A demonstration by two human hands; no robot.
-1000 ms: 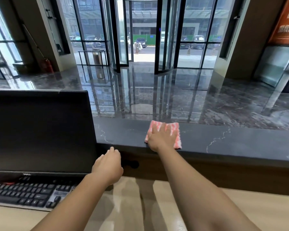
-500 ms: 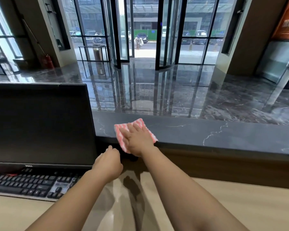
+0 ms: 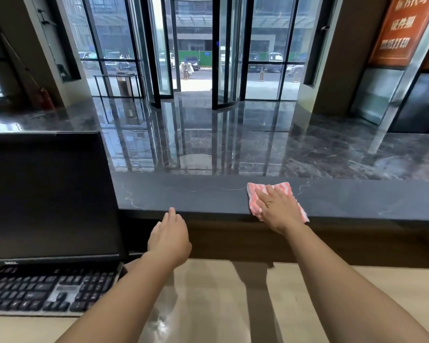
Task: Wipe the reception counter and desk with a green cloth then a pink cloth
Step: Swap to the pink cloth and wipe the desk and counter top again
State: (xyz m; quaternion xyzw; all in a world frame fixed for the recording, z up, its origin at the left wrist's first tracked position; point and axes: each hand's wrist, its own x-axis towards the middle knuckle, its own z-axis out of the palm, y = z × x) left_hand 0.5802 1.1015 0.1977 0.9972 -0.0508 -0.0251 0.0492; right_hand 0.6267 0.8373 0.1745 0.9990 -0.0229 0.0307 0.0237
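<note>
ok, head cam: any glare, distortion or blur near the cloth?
Head view: fisheye splays the glass doors' frames; daylight through them mirrors hard off the lobby floor; a glare patch sits on the desk, low centre; pink cloth and right hand on the counter are sharp.

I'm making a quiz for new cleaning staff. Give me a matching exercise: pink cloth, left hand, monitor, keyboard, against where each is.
1 pink cloth
2 left hand
3 monitor
4 keyboard

A lying flat on the pale desk
B on the dark counter, under the right hand
C upright at the left, screen dark
D open, holding nothing, by the counter's edge

Pairs: 1-B, 2-D, 3-C, 4-A
</note>
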